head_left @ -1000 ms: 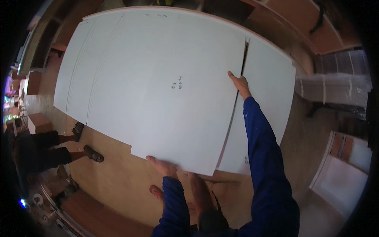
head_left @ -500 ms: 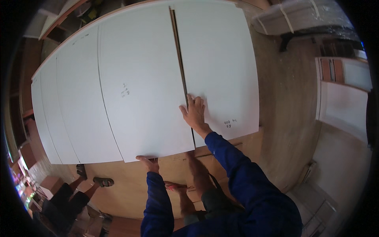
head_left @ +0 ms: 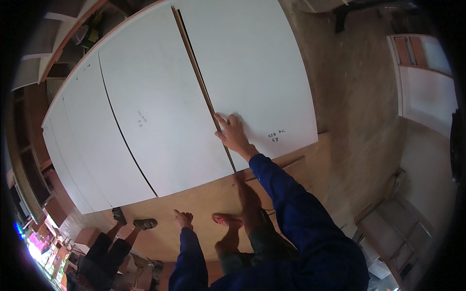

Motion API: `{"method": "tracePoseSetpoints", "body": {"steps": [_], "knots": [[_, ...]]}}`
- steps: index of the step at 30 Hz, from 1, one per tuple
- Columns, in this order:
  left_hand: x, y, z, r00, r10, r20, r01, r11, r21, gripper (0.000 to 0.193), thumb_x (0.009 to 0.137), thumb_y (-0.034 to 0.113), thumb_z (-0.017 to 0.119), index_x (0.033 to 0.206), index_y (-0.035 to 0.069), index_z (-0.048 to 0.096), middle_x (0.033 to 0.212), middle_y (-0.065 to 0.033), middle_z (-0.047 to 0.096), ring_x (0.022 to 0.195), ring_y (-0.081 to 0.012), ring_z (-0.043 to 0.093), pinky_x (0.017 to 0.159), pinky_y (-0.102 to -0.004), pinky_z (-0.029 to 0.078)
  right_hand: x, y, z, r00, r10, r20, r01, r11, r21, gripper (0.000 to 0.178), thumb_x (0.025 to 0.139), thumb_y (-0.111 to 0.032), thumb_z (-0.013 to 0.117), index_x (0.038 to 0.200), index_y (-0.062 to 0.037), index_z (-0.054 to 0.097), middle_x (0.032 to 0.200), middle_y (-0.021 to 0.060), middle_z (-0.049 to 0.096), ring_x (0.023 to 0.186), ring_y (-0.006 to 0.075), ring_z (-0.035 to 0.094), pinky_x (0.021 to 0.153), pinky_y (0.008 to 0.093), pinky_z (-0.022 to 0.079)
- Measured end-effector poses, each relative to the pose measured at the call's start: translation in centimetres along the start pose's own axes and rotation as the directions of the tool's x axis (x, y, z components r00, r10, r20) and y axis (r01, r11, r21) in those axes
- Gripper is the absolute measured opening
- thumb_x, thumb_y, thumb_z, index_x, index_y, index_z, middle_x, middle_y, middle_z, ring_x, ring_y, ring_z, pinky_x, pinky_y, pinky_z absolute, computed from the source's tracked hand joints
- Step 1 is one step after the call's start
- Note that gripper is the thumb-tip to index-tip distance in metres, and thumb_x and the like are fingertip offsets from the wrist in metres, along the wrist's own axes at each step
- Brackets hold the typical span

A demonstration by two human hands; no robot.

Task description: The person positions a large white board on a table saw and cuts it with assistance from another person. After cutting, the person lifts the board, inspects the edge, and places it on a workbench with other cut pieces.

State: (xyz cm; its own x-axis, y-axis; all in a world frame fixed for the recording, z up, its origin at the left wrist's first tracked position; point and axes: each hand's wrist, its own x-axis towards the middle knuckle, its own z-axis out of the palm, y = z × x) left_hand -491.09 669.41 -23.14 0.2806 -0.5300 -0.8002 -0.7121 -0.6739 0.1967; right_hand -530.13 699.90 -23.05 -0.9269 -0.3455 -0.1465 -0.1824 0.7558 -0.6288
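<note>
Large white panels lie side by side before me. My right hand rests on the left part of the right-hand white panel, its fingers apart, the tips at the gap beside it. Brown edges show along this dark gap. Left of it lies the middle white panel, with small handwritten marks on it. My left hand hovers off the panels' near edge, touching none of them. Its thumb stands apart from its loosely bent fingers, and nothing shows in it.
More white panels continue to the left, split by a narrow dark gap. Beneath spreads a brown board-like surface, where my legs stand. Another person's sandalled feet are at the lower left. White cabinets stand at the right.
My left hand has come off the near edge of the middle panel and moved toward me. The gaps on both sides of that panel look wider. My right hand stays at the gap.
</note>
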Motion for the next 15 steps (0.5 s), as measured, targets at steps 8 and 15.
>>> {"method": "tracePoseSetpoints", "body": {"steps": [8, 15], "knots": [[-4.8, -1.1, -2.4, 0.985, 0.002, 0.170, -0.019, 0.995, 0.103, 0.048, 0.104, 0.044, 0.056, 0.127, 0.002, 0.050, 0.099, -0.0190, 0.067, 0.081, -0.0288, 0.069, 0.071, -0.0402, 0.061, 0.9, 1.9, 0.2, 0.997, -0.074, 0.021, 0.072, 0.992, 0.102, 0.091, 0.080, -0.019, 0.083, 0.159, -0.0137, 0.036, 0.117, 0.0217, 0.057, 0.111, 0.0414, 0.052, 0.100, 0.0532, 0.043], [-8.0, -0.8, 3.8, 0.896, 0.059, 0.440, -0.097, 0.993, 0.064, 0.054, 0.104, 0.044, 0.059, 0.130, -0.002, 0.049, 0.109, -0.0186, 0.067, 0.091, -0.0267, 0.070, 0.080, -0.0387, 0.061, 0.6, 1.7, -1.0, 0.970, 0.080, 0.231, -0.092, 0.995, 0.041, 0.083, 0.089, -0.021, 0.077, 0.159, -0.0093, 0.034, 0.150, 0.0234, 0.048, 0.132, 0.0422, 0.048, 0.113, 0.0502, 0.038]]}}
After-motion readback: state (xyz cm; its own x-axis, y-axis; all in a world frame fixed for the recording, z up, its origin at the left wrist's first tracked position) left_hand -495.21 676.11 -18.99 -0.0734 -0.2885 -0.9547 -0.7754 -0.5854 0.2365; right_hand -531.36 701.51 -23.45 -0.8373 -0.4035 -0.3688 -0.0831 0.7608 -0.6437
